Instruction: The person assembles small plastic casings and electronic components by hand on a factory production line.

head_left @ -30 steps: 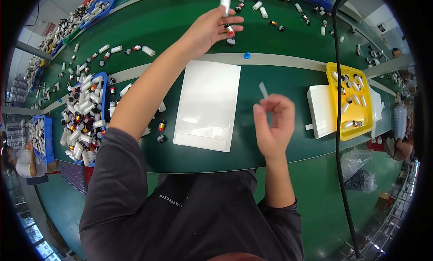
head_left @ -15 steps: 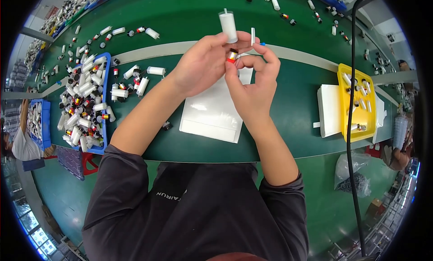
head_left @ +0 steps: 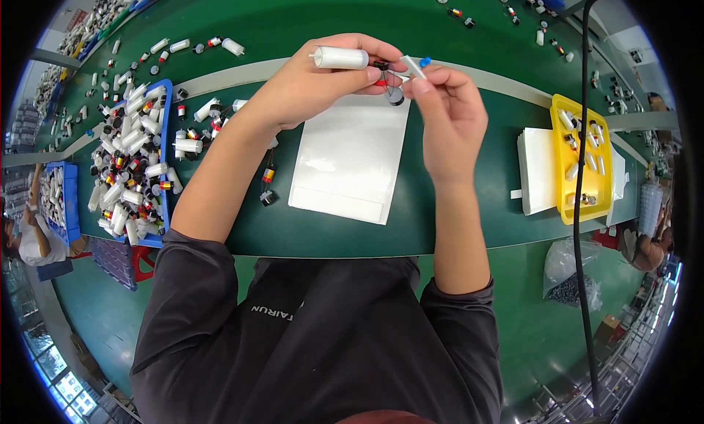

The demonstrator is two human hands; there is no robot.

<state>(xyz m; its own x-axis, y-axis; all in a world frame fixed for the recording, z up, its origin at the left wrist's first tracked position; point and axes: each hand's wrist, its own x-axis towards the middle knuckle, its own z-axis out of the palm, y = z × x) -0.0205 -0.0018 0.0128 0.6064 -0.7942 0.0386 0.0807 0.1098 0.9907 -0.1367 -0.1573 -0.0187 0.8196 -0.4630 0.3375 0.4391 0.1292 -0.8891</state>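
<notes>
My left hand (head_left: 312,83) is closed around a translucent white cylinder (head_left: 341,57), which lies sideways across the fingers. At its fingertips is a small red and black part (head_left: 380,74), with thin wires and a round black cap (head_left: 394,97) hanging below. My right hand (head_left: 453,112) pinches a narrow white strip (head_left: 412,66) between thumb and fingers. A small blue piece (head_left: 424,62) shows beside the strip; whether they are joined I cannot tell. Beneath both hands lies a glossy white sheet (head_left: 341,171).
To the left, a blue bin (head_left: 170,116) is heaped with similar cylinders and wired parts, some loose beside it. A red-yellow part (head_left: 269,175) lies by my left forearm. At right stand a yellow tray (head_left: 561,160) and white sheets (head_left: 537,171); a black cable (head_left: 584,131) hangs in front.
The cylinder has tipped from upright to sideways in my left hand. My right hand has moved right, away from the red part, and the strip now slants. The black cap has come into sight.
</notes>
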